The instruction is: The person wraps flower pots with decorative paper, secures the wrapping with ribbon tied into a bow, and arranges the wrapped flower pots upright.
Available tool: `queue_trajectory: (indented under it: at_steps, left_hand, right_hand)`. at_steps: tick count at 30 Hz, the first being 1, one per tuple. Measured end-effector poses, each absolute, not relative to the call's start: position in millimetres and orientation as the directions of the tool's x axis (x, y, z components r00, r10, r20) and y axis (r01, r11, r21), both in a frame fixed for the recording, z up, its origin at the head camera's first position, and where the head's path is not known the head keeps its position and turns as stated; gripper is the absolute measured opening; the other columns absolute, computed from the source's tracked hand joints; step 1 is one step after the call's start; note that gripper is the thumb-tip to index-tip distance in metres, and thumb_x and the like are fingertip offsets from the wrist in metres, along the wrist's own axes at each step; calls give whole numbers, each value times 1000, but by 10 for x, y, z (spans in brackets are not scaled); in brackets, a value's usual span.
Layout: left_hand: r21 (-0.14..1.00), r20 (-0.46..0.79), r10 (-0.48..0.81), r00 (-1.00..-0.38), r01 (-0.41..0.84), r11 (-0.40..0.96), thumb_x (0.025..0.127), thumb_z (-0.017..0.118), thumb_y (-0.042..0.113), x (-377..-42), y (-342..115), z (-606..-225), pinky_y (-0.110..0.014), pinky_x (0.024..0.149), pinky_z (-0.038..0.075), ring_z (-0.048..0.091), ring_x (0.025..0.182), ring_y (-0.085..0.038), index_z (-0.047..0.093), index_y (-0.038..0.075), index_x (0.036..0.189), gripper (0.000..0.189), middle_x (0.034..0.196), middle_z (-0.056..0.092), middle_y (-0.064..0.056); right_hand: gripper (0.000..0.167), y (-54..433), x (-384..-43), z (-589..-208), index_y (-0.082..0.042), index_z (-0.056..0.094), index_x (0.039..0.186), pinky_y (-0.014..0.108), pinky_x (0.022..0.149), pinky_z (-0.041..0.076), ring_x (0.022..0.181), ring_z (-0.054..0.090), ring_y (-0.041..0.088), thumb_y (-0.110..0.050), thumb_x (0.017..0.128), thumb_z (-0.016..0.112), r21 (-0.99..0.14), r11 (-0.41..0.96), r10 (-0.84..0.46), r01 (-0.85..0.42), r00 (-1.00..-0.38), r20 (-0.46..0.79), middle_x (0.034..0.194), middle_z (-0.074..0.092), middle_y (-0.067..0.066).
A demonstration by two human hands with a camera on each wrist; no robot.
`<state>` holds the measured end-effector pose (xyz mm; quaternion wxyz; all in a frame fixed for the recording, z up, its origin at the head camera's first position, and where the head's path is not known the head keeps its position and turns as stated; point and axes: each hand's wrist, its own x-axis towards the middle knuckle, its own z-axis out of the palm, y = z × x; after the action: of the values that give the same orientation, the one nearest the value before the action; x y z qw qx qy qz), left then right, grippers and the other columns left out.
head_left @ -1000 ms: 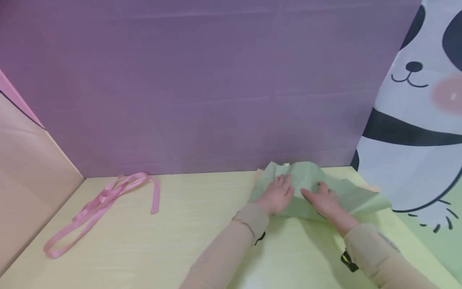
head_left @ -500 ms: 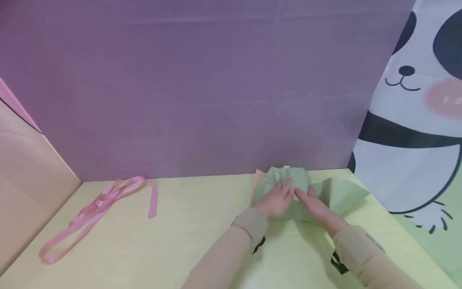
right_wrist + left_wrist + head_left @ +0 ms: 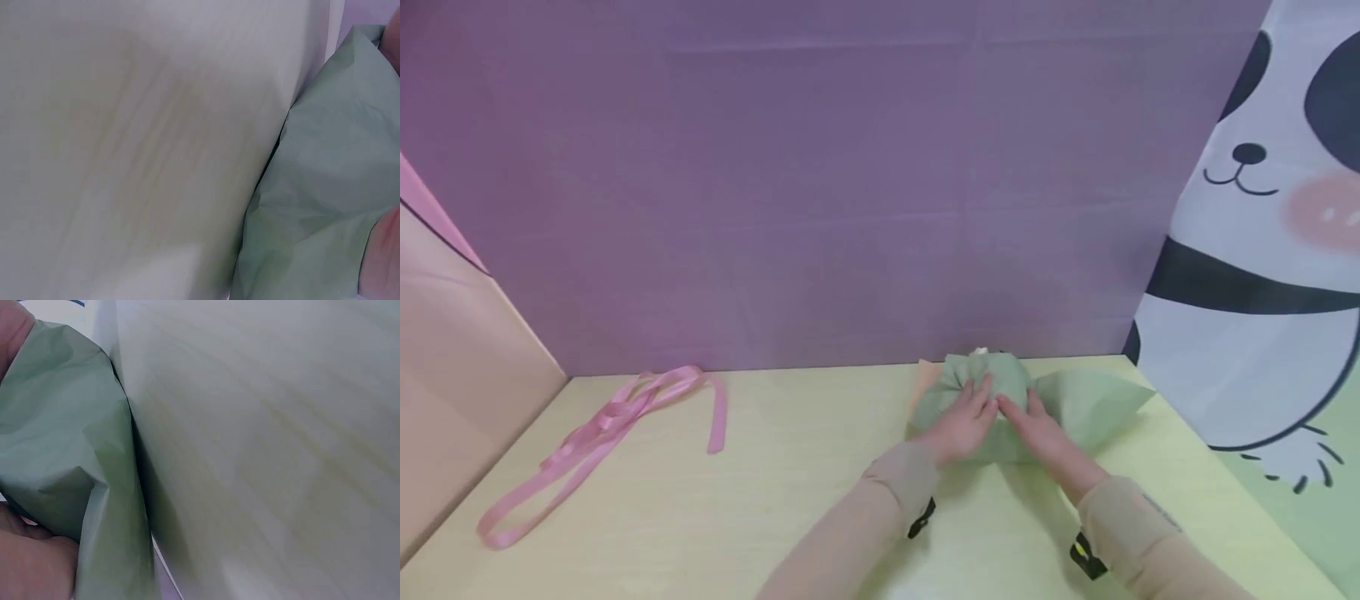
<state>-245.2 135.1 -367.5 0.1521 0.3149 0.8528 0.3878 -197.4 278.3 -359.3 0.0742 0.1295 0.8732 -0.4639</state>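
Note:
A sheet of soft green wrapping paper (image 3: 1013, 373) is bunched into a rounded bundle at the table's back right, a loose flap fanning out to the right. My left hand (image 3: 958, 427) presses on its gathered left part with fingers extended. On the other side, my right hand (image 3: 1043, 435) holds the paper between thumb and fingers. Peach paper (image 3: 922, 382) shows at the bundle's left edge, and a small white bit (image 3: 981, 351) pokes out on top. Both wrist views show creased green paper (image 3: 56, 419) between finger and thumb; what lies inside is hidden.
A loosely looped pink satin ribbon (image 3: 625, 408) lies on the pale wooden table (image 3: 797, 467) at the left. Behind the table stands a purple backdrop (image 3: 850, 208). A panda-printed panel (image 3: 1262, 375) borders the right side, and a pale pink panel (image 3: 467, 375) the left.
My right hand has moved left toward my left hand, bringing the paper's right part in. The paper is more tightly bunched, and its right flap has folded upward. The ribbon lies still.

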Motion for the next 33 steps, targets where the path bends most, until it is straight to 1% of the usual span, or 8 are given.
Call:
queue_trajectory:
  at_steps: [8, 13, 21, 25, 27, 29, 31, 33]
  left_hand:
    - [777, -5, 646, -763, 403, 483, 104, 20, 39, -2428, 964, -3688, -50, 116, 19, 8, 145, -32, 8, 13, 153, 57, 158, 5, -17]
    - [756, -3, 624, -782, 406, 513, 104, 22, 39, -2385, 685, -3662, -51, 115, 20, 10, 145, -34, 10, 9, 152, 58, 157, 6, -20]
    - [735, -7, 585, -811, 393, 553, 104, 21, 39, -2342, 237, -3649, -54, 114, 19, 10, 143, -39, 9, 7, 152, 59, 154, 5, -28]
    - [720, 13, 576, -817, 408, 562, 104, 23, 36, -2315, 90, -3637, -56, 113, 20, 13, 142, -42, 11, 3, 151, 59, 153, 7, -30]
    - [713, 19, 580, -814, 418, 564, 104, 23, 36, -2312, 55, -3632, -55, 114, 19, 13, 142, -41, 11, 2, 151, 59, 154, 8, -28]
    - [706, 25, 588, -809, 430, 562, 104, 24, 37, -2322, 36, -3634, -55, 113, 20, 14, 142, -41, 13, 2, 150, 59, 154, 10, -27]
    - [717, 18, 593, -805, 424, 553, 104, 25, 37, -2344, 17, -3634, -55, 114, 20, 13, 143, -40, 14, 3, 151, 58, 155, 11, -25]
    - [720, 40, 591, -806, 433, 541, 104, 28, 34, -2373, -26, -3621, -55, 114, 20, 16, 142, -40, 20, 1, 149, 56, 153, 16, -27]
  right_hand:
    - [97, 2439, -2004, -3612, 5, -16, 146, 61, 112, 3, 140, -6, 47, -61, 95, 34, -824, 502, 103, 260, -965, -242, 153, -13, 27]
    - [97, 2196, -2034, -3644, 3, -13, 147, 60, 112, 5, 141, -3, 45, -61, 94, 36, -838, 489, 80, 243, -969, -235, 155, -10, 25]
    - [90, 1757, -2081, -3692, 4, -6, 148, 61, 112, 10, 140, 6, 47, -54, 97, 38, -862, 466, 59, 202, -979, -198, 155, 0, 27]
    - [87, 1616, -2092, -3709, 5, -2, 149, 62, 112, 14, 139, 13, 48, -52, 97, 40, -856, 480, 61, 190, -981, -183, 154, 7, 28]
    - [85, 1585, -2096, -3713, 7, 1, 148, 61, 111, 17, 138, 16, 49, -49, 97, 41, -849, 500, 68, 174, -985, -161, 153, 11, 30]
    - [83, 1583, -2102, -3717, 8, 3, 148, 60, 112, 17, 139, 16, 48, -47, 98, 41, -834, 533, 63, 142, -990, -128, 153, 11, 29]
    - [80, 1588, -2102, -3717, 7, 5, 148, 62, 111, 18, 138, 14, 49, -44, 99, 41, -804, 590, 48, 78, -997, -62, 152, 9, 32]
    - [74, 1594, -2109, -3727, 6, 10, 148, 64, 110, 17, 139, 11, 51, -38, 99, 44, -747, 664, 11, -38, -998, 61, 151, 7, 35]
